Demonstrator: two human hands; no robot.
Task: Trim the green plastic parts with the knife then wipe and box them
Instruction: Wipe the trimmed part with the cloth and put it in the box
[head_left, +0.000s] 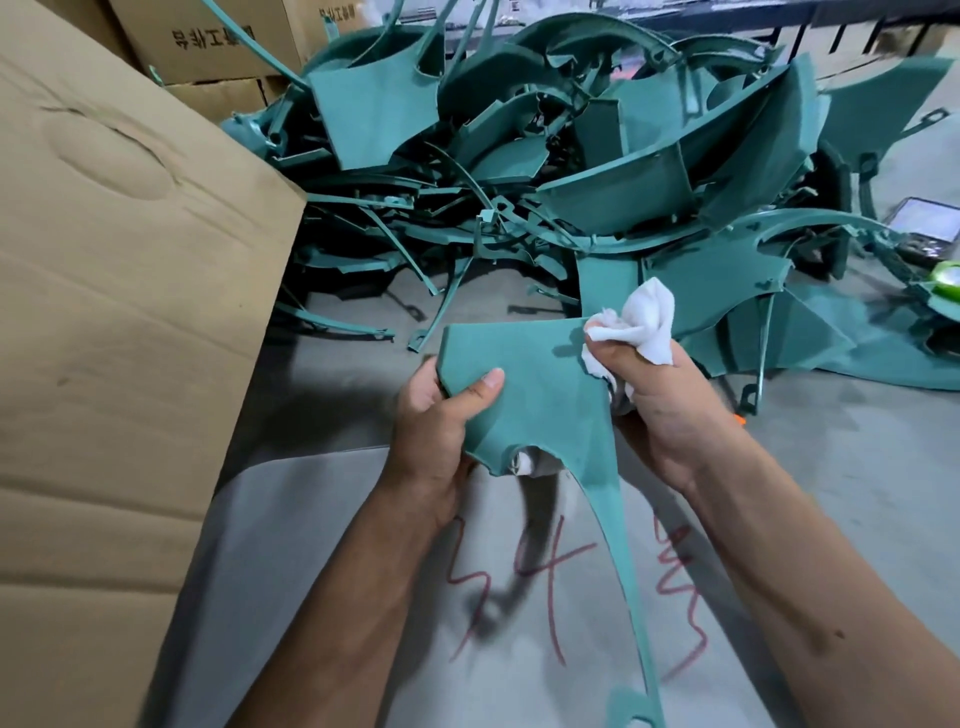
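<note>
From the head view, my left hand (441, 415) grips the green part (540, 395) at its left edge, thumb curled over the flat face and the other fingers tucked behind, so the piece is held up in front of me above the grey sheet (322, 545) with red scrawl on it. My right hand (660, 395) is bunched tight around the white cloth (644, 327), pressing a wad of it against the upper right corner of the part, so I judge I am at the wiping step for this piece. The part's long thin leg curves down between my forearms toward the bottom of the frame. The big cardboard box (119, 312) stands open just to my left, its flap leaning toward the work, and the heap of untrimmed green parts (545, 156) lies beyond on the floor. I cannot see the knife anywhere in this view. What worries me is that slender leg: if I rub hard at the top with only one edge pinched, the piece could twist in my left hand and the leg could flex or snag on the sheet. The trimmed edges may also catch the cloth and pull fibres loose, leaving lint on a part meant to go in clean.
</note>
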